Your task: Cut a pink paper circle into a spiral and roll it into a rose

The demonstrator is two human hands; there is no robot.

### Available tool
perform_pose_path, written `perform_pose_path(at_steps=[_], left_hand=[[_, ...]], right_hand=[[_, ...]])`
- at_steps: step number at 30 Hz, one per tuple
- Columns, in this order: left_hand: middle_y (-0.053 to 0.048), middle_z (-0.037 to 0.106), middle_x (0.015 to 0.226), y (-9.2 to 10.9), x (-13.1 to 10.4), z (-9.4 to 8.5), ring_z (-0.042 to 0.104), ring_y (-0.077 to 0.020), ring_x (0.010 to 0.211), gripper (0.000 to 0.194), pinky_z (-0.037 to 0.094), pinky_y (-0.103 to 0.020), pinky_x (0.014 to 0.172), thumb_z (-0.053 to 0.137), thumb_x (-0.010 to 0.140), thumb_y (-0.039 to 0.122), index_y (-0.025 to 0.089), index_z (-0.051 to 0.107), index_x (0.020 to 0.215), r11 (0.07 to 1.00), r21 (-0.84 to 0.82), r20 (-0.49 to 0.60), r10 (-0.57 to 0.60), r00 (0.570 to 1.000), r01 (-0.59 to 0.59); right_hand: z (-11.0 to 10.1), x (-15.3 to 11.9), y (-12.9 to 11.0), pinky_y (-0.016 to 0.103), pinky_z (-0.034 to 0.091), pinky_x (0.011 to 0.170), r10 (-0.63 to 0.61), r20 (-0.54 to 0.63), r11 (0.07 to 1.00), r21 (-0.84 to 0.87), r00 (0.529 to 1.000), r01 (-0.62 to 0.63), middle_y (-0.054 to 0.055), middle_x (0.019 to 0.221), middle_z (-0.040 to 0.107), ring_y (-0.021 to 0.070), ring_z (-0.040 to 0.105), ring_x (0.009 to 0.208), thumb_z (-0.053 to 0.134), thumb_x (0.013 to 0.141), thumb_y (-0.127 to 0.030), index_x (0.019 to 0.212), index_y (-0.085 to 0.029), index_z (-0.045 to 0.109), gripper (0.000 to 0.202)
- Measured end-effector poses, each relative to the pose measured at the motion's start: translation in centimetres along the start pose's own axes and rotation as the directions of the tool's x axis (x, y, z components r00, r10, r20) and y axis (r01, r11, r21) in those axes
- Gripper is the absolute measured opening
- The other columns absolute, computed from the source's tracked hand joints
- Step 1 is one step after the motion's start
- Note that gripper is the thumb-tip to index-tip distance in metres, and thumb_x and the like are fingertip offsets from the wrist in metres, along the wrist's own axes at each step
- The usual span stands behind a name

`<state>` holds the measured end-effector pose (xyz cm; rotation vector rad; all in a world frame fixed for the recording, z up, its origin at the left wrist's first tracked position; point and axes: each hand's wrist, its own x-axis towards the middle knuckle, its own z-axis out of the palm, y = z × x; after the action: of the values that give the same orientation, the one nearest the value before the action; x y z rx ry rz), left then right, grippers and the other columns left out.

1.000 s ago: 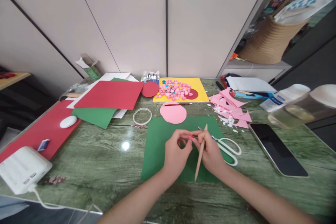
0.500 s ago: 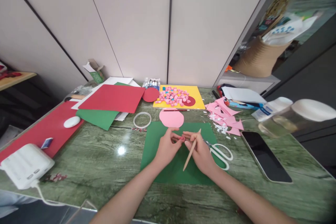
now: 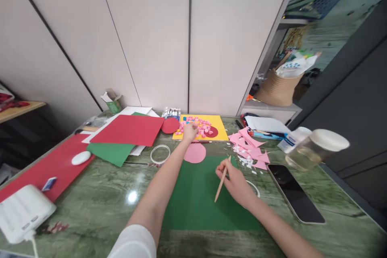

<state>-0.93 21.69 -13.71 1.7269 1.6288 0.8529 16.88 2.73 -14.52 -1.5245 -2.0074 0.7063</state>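
Note:
My left hand (image 3: pixel 190 132) is stretched far forward over a heap of small pink, blue and yellow rolled paper pieces (image 3: pixel 204 130) on a yellow sheet (image 3: pixel 219 122). Its fingers look curled together, and whatever may be between them is hidden. My right hand (image 3: pixel 235 181) is closed around a pointed wooden stick (image 3: pixel 222 183), held at a slant above the green sheet (image 3: pixel 196 197). Partly under that hand and wrist, the white handle of the scissors (image 3: pixel 254 187) shows. A pink paper circle (image 3: pixel 195 153) lies at the green sheet's far edge.
To the right are pink and white paper scraps (image 3: pixel 248 145), a phone (image 3: pixel 296 193) and a lidded clear jar (image 3: pixel 314 149). Leftward lie a tape roll (image 3: pixel 160 154), red sheets (image 3: pixel 130 129), a white oval object (image 3: pixel 81 158) and a white box with a cable (image 3: pixel 26 213).
My left hand has left the right hand's side and reached forward to the heap of pieces. The small red piece between the hands is out of sight. The right hand keeps the stick.

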Motion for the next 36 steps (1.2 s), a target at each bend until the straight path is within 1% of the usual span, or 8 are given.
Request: perform_pose_path(at_steps=[6,11,18,22,26,29,32,36], left_hand=[[-0.009,0.058,0.116,-2.9,-2.7,-2.5,0.059,-0.0198,0.100,0.031,0.051,-0.041,0.085,0.052,0.088,0.032,0.015,0.055,0.114,0.969,0.230,0.099,0.074,0.992,-0.095],[-0.007,0.062,0.106,-5.4,-6.8,-4.4,0.061,-0.0176,0.091,0.029,0.052,-0.038,0.080,0.054,0.087,0.034,0.013,0.058,0.107,0.922,0.372,0.236,0.016,0.972,-0.106],[-0.022,0.053,0.121,-5.9,-9.0,-2.7,0.051,-0.0302,0.114,0.056,0.038,-0.039,0.098,0.064,0.075,0.044,0.007,0.052,0.115,0.854,0.517,0.122,-0.012,0.993,-0.053],[-0.020,0.053,0.122,-5.7,-8.2,-2.1,0.050,-0.0305,0.116,0.060,0.039,-0.040,0.097,0.069,0.070,0.043,0.007,0.051,0.115,0.836,0.549,0.113,-0.062,0.992,-0.010],[-0.011,0.058,0.116,-5.7,-7.1,-2.7,0.058,-0.0217,0.102,0.038,0.048,-0.042,0.087,0.056,0.085,0.038,0.013,0.054,0.114,0.841,0.541,0.179,-0.137,0.974,0.019],[-0.009,0.059,0.113,-5.7,-6.4,-3.2,0.059,-0.0198,0.098,0.033,0.051,-0.041,0.083,0.053,0.087,0.035,0.014,0.055,0.113,0.843,0.536,0.223,-0.187,0.957,0.040],[-0.009,0.059,0.112,-5.7,-5.8,-3.4,0.060,-0.0195,0.097,0.032,0.051,-0.040,0.083,0.054,0.087,0.034,0.014,0.056,0.113,0.842,0.537,0.258,-0.222,0.940,0.051],[-0.009,0.058,0.115,-5.7,-5.1,-3.5,0.059,-0.0202,0.100,0.032,0.051,-0.041,0.084,0.054,0.087,0.033,0.015,0.055,0.114,0.832,0.551,0.272,-0.244,0.931,0.057]], right_hand=[[-3.4,0.5,3.1,0.026,0.035,0.055,0.180,0.051,0.959,-0.232,0.982,-0.164,0.003,0.070,0.063,0.0191,0.060,0.059,0.039,0.088,-0.021,0.093,-0.021,0.043,0.006],[-6.3,0.9,6.3,0.031,0.038,0.064,0.349,0.063,0.859,-0.421,0.935,-0.293,0.016,0.086,0.068,0.0275,0.066,0.078,0.037,0.092,-0.029,0.097,-0.014,0.049,0.020],[-5.1,1.3,6.6,0.038,0.043,0.069,0.455,0.068,0.757,-0.555,0.888,-0.345,0.021,0.087,0.069,0.0323,0.068,0.085,0.030,0.094,-0.034,0.102,-0.010,0.054,0.035],[-4.4,0.7,5.4,0.039,0.044,0.067,0.447,0.058,0.736,-0.590,0.893,-0.330,0.021,0.089,0.069,0.0328,0.068,0.084,0.032,0.094,-0.036,0.108,-0.011,0.052,0.035],[-3.6,-1.2,3.8,0.041,0.045,0.064,0.414,0.076,0.733,-0.619,0.907,-0.283,0.018,0.090,0.069,0.0365,0.068,0.083,0.034,0.093,-0.039,0.120,-0.014,0.047,0.039],[-3.0,-2.9,2.9,0.042,0.046,0.062,0.392,0.102,0.735,-0.633,0.914,-0.244,0.016,0.094,0.069,0.0367,0.068,0.081,0.037,0.092,-0.040,0.118,-0.016,0.050,0.037],[-2.5,-4.3,2.7,0.041,0.049,0.065,0.294,0.116,0.750,-0.643,0.949,-0.154,0.016,0.106,0.065,0.0343,0.066,0.087,0.045,0.090,-0.041,0.113,-0.016,0.055,0.036],[-2.2,-5.2,3.4,0.039,0.050,0.074,0.195,0.095,0.771,-0.631,0.976,-0.092,0.014,0.105,0.063,0.0320,0.064,0.095,0.055,0.084,-0.039,0.116,-0.018,0.057,0.038]])
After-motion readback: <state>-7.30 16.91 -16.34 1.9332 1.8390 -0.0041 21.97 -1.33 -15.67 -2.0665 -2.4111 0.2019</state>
